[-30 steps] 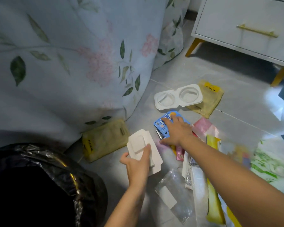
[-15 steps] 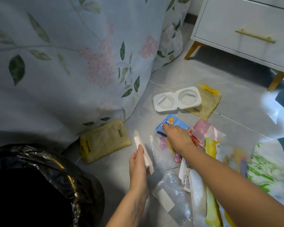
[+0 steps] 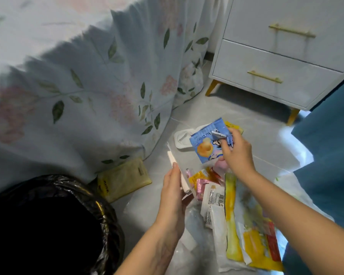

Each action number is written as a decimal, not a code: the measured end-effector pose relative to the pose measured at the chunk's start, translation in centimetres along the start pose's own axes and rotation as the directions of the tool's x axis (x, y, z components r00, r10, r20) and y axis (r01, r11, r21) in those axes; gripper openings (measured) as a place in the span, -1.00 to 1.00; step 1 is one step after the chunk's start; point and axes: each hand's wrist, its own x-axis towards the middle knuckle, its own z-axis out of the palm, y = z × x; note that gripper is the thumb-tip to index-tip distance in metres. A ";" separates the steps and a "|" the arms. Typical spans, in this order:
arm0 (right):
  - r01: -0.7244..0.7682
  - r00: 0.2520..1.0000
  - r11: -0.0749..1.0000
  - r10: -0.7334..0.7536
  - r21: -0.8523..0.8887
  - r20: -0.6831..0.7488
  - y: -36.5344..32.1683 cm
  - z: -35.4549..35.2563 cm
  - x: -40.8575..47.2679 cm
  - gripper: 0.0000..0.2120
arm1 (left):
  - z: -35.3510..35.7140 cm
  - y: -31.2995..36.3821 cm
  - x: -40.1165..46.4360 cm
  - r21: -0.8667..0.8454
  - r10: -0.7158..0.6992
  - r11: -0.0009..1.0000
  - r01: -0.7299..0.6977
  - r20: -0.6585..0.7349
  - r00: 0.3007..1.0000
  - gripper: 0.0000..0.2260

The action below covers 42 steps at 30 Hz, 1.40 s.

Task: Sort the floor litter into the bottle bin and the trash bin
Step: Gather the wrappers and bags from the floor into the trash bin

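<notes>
My right hand [image 3: 236, 153] pinches a blue snack wrapper [image 3: 208, 141] and holds it above the floor litter. Edge-on in my left hand [image 3: 173, 187] is a flat white plastic tray piece [image 3: 172, 160], gripped just left of the pile. The trash bin [image 3: 54, 221], lined with a black bag, stands at the lower left, close to my left forearm. Under my hands lies a heap of wrappers [image 3: 213, 187]: yellow, pink, red, white and clear plastic ones. No bottle bin shows in view.
A yellow pouch [image 3: 123, 179] lies by the floral bed cover [image 3: 77, 80]. A white two-cup plastic tray [image 3: 182, 138] sits behind the blue wrapper. A white drawer cabinet [image 3: 282, 62] on gold legs stands at the back right. Blue fabric [image 3: 330, 155] is at the right.
My right hand has lifted the blue wrapper off the floor. My left hand stays by the pile, the white tray piece now edge-on in it. The camera has tilted up.
</notes>
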 end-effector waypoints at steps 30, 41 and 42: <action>-0.007 0.665 0.977 -0.155 0.214 0.730 -30.0 -6.5 -22.0 -0.80 | -14.0 13.4 -28.7 0.131 0.059 0.987 -0.098 0.271 0.961 -0.63; 0.261 0.694 0.950 -0.307 0.170 0.652 -29.8 -5.5 -21.6 -0.78 | -13.7 13.1 -26.3 0.427 0.268 0.878 -0.217 -0.064 0.961 -0.78; 0.266 0.690 0.950 -0.307 0.164 0.655 -29.7 -5.4 -21.5 -0.77 | -13.7 12.9 -26.0 0.439 0.278 0.872 -0.219 -0.074 0.958 -0.78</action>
